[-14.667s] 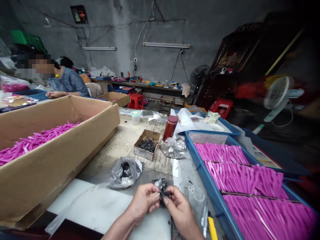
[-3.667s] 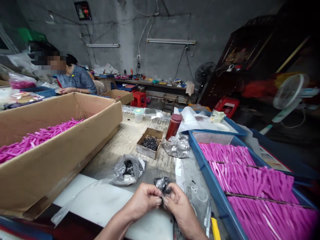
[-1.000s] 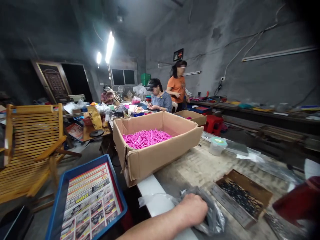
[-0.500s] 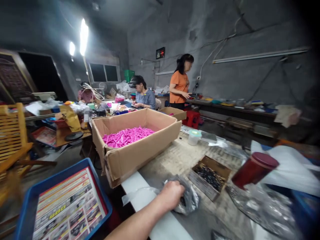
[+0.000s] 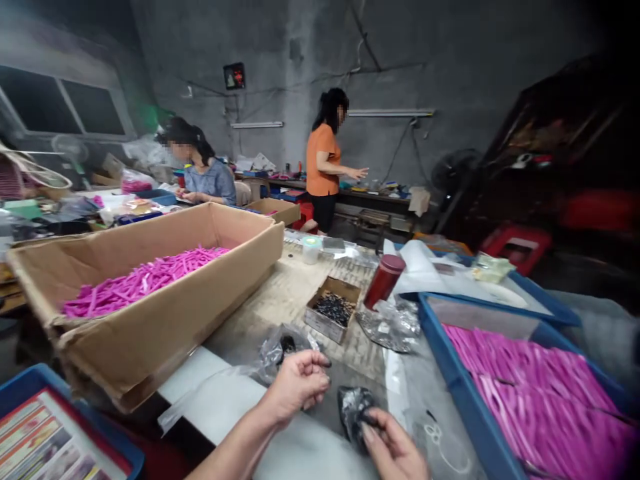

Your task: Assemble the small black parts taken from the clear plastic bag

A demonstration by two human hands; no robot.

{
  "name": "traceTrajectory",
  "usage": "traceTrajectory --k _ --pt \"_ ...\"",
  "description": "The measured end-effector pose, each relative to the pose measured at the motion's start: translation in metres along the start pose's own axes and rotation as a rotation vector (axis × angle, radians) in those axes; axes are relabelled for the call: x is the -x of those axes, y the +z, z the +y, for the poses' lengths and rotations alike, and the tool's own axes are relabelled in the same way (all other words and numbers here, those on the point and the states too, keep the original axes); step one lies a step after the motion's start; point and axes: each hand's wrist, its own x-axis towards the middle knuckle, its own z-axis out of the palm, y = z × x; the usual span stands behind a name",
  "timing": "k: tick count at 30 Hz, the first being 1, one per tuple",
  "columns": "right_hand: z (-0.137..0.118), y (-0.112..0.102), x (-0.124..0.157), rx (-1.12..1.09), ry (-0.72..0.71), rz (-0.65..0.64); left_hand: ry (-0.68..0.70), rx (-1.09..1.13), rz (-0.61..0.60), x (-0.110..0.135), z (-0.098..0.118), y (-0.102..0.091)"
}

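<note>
My left hand (image 5: 300, 385) hovers over the near part of the table, fingers curled together. Its fingertips look dark, and whatever they pinch, if anything, is too small to name. Just behind it lies a crumpled clear plastic bag (image 5: 270, 343) with something black inside. To the right, my right hand (image 5: 395, 445) has thumb and fingers closed on the edge of a small dark plastic bag (image 5: 354, 407). Beyond both hands stands a small open box (image 5: 323, 325) of small black pieces.
A large cardboard box (image 5: 185, 333) of pink strips is on the left. At the right, a blue tray (image 5: 450, 383) holds rows of pink strips. A dark red canister (image 5: 384, 283) stands near a clear bag (image 5: 393, 323). Two people work farther back.
The view has swung right. My left hand has come up off the clear plastic bag, and my right hand has entered, gripping the dark bag. The standing person's hand has stretched forward.
</note>
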Motion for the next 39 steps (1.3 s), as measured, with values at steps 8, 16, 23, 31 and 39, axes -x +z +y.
traceTrajectory --k 8,16,23,31,39 --pt "-0.014 0.006 0.007 0.128 -0.226 0.037 -0.129 0.384 -0.109 0.013 -0.011 0.033" --pt "-0.026 0.003 0.007 0.234 -0.409 0.044 -0.189 0.423 -0.030 0.014 -0.017 0.044" --pt "-0.012 0.002 0.007 0.313 -0.434 0.075 -0.300 0.317 0.052 0.012 -0.026 0.053" --pt "-0.011 -0.006 0.000 0.375 -0.360 0.016 -0.259 0.313 -0.072 0.013 -0.025 0.049" --pt "-0.002 -0.004 -0.001 0.063 -0.033 -0.035 -0.179 0.117 -0.096 0.011 -0.019 0.047"
